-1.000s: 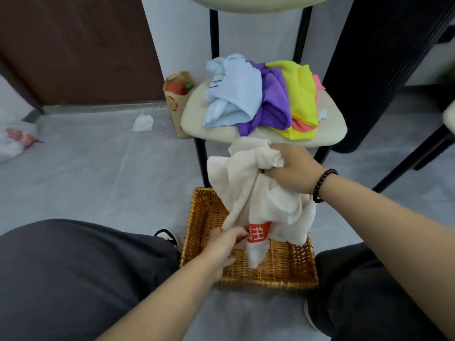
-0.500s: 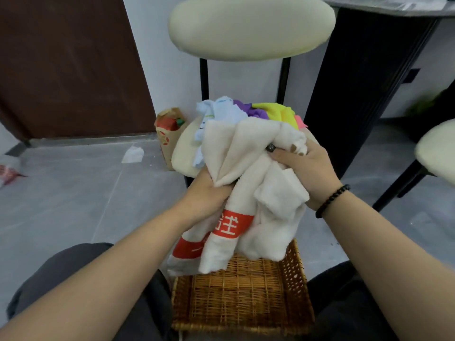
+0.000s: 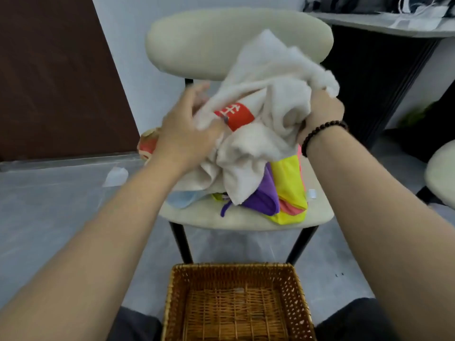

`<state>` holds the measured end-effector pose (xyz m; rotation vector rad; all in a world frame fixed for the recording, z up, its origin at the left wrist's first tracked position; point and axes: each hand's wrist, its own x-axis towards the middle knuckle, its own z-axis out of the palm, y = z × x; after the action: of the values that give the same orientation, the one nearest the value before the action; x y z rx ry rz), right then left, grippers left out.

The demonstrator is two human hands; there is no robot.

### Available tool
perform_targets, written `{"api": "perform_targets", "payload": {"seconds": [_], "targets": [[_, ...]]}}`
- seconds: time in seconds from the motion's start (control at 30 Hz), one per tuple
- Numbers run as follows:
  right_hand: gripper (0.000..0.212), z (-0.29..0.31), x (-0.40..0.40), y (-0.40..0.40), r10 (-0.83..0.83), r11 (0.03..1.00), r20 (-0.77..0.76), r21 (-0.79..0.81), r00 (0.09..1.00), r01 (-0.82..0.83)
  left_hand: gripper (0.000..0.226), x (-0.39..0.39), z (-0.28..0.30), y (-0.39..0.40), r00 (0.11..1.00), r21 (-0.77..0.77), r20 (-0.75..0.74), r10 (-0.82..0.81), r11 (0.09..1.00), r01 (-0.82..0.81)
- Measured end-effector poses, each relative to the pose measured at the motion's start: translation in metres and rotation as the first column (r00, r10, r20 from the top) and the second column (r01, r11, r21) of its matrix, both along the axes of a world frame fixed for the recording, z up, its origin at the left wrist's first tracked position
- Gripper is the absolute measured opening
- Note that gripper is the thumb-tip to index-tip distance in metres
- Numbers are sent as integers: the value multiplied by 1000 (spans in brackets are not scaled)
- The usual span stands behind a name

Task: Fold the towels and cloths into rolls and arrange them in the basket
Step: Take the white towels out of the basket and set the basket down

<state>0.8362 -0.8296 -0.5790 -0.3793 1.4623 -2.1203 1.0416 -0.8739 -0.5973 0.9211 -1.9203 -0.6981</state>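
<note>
**Ana:** Head view, sweeping from the left: dark brown door [image 3: 56, 77], grey floor with a scrap of white paper [image 3: 115, 176], and then the left hand [image 3: 183, 130] comes in, pinching the near edge of the crumpled white terry towel with the red printed patch [image 3: 266, 112].

**Ben:** Thumb on top by the red patch, I'd say, though the fingertips are blurred. And the towel is bunched up between the two hands, held above the cream padded chair [image 3: 246, 219].

**Ana:** Right. Under it on the seat lies the unfolded pile: a pale blue cloth [image 3: 182, 199], a purple cloth [image 3: 264, 196], a bright yellow cloth [image 3: 290, 185]. The towel's lowest flap hangs down onto them.

**Ben:** If it were me, I'd find two corners and shake it flat before any folding. Rolled from a wad like that, it'd come out lumpy.

**Ana:** Agreed, and lift it free first so it doesn't drag the purple one along. Over to the right hand [image 3: 320, 112], beaded bracelet on the wrist: fingers clenched round the far bunch of towel, which spills over the knuckles.

**Ben:** And the brown woven wicker basket [image 3: 236, 271]?

**Ana:** On the floor before the chair, between the knees, well below both hands. No rolls in it that I can see.
</note>
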Motion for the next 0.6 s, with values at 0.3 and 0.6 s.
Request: {"api": "perform_targets", "payload": {"seconds": [0.3,0.6], "targets": [[51,-88,-13,18,106,826,-474,531,874,187,112,-7,-88,-2,837,100,533,-129,991,89],[61,-93,3,50,652,744,-661,651,373,-147,117,-16,-105,-48,743,139,623,-244,969,202]]}}
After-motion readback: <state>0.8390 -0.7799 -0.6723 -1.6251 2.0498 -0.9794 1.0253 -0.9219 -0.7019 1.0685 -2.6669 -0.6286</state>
